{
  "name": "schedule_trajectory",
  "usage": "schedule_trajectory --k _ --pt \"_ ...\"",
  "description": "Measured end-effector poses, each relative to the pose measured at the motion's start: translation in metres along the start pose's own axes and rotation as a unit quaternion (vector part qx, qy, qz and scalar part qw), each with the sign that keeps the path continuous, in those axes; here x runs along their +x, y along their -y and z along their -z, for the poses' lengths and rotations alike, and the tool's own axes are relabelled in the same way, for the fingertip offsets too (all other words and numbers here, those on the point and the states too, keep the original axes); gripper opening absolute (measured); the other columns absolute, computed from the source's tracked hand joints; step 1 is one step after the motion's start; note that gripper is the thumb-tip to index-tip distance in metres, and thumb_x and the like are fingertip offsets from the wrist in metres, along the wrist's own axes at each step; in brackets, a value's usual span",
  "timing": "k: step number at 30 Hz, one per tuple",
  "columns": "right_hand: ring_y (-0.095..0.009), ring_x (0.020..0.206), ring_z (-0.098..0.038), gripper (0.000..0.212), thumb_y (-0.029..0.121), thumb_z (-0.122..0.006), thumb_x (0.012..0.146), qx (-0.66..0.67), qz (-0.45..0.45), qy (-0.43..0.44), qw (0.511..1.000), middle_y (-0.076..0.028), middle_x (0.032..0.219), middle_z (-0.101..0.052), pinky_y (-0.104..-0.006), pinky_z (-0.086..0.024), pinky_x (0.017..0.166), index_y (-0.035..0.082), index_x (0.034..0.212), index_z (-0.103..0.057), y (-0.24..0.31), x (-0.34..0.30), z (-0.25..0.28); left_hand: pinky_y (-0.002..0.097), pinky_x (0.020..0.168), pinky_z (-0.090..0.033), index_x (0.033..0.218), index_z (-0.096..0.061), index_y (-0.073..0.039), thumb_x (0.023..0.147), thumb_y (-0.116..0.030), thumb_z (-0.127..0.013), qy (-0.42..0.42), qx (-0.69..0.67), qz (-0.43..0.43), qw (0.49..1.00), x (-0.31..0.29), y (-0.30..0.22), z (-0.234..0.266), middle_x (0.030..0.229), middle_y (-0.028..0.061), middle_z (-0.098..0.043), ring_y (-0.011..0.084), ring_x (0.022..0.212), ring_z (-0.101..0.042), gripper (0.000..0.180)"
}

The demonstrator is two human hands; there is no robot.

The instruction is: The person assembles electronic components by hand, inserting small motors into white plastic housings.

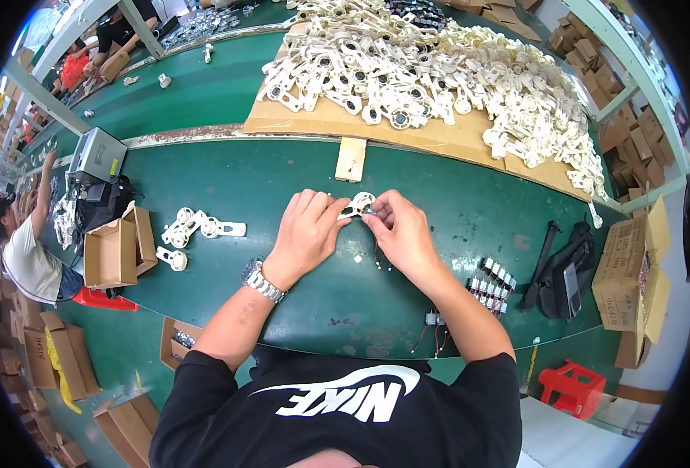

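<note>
Over the green worktable, my left hand (pixel 307 234) is closed on the handle end of a white plastic housing (pixel 357 205) with a round, open head. My right hand (pixel 401 235) pinches at the head's right side. Thin dark and red wires (pixel 378 256) hang below its fingers, like those on the motors lying nearby; the wired part itself is mostly hidden. Left of my left hand lie several white housings (pixel 193 228) of the same kind. Several small silver motors (pixel 491 288) with wires stand in rows beside my right forearm, and others (pixel 434 319) lie nearer the front edge.
A big heap of white housings (pixel 407 70) covers cardboard beyond the table. A wooden block (pixel 350 160) sits at the far edge. Open cartons (pixel 111 253) and a grey machine (pixel 98 155) stand left, near another person (pixel 33 261). A black bag (pixel 567 273) lies right, beside a carton (pixel 622 269).
</note>
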State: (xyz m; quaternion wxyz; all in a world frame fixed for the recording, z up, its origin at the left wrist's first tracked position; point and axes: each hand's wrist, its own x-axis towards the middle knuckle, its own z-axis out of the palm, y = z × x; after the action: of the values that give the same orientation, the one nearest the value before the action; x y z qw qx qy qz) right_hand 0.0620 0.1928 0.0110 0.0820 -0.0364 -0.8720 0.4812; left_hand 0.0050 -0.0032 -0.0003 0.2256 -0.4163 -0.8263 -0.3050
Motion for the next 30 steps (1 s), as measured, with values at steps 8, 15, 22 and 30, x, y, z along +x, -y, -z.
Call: schedule_trajectory --k 8,15,22,30 --pt "-0.010 0.060 -0.065 0.018 0.013 -0.075 0.098 0.225 -0.188 0.081 0.953 -0.004 0.076 -0.069 -0.0247 -0.044 0.042 -0.001 0.102 -0.064 -0.009 0.012 0.007 0.0395 0.073 -0.046 0.114 -0.073 -0.004 0.077 -0.006 -0.083 0.005 0.009 -0.014 1.000 -0.001 -0.001 -0.002 0.088 0.0059 -0.061 0.0265 0.084 -0.058 0.038" --pt "-0.028 0.066 -0.070 0.027 0.011 -0.079 0.088 -0.033 -0.075 0.081 0.993 -0.016 0.079 -0.072 -0.0406 -0.055 0.063 -0.001 0.110 -0.069 -0.001 0.007 0.007 0.0389 0.072 -0.046 0.114 -0.073 -0.004 0.077 -0.006 -0.083 -0.003 0.009 -0.025 1.000 -0.001 -0.003 -0.004 0.088 0.0053 -0.062 0.0255 0.081 -0.058 0.038" --pt "-0.041 0.086 -0.070 0.020 0.006 -0.073 0.090 -0.133 0.073 0.031 0.988 -0.018 0.102 -0.071 -0.0506 -0.056 0.073 0.003 0.106 -0.061 0.011 0.000 0.011 0.0386 0.071 -0.047 0.114 -0.073 -0.004 0.076 -0.006 -0.084 -0.001 0.010 -0.020 1.000 0.001 -0.006 -0.002 0.089 0.0057 -0.063 0.0255 0.081 -0.059 0.039" --pt "-0.040 0.089 -0.069 0.020 0.002 -0.071 0.090 -0.124 0.138 0.031 0.982 -0.015 0.100 -0.068 -0.0495 -0.056 0.073 0.005 0.107 -0.060 0.006 0.003 0.012 0.0398 0.074 -0.052 0.114 -0.072 -0.001 0.077 -0.003 -0.082 -0.004 -0.032 0.008 0.999 -0.002 -0.004 0.000 0.094 0.0094 -0.066 0.0291 0.085 -0.061 0.039"
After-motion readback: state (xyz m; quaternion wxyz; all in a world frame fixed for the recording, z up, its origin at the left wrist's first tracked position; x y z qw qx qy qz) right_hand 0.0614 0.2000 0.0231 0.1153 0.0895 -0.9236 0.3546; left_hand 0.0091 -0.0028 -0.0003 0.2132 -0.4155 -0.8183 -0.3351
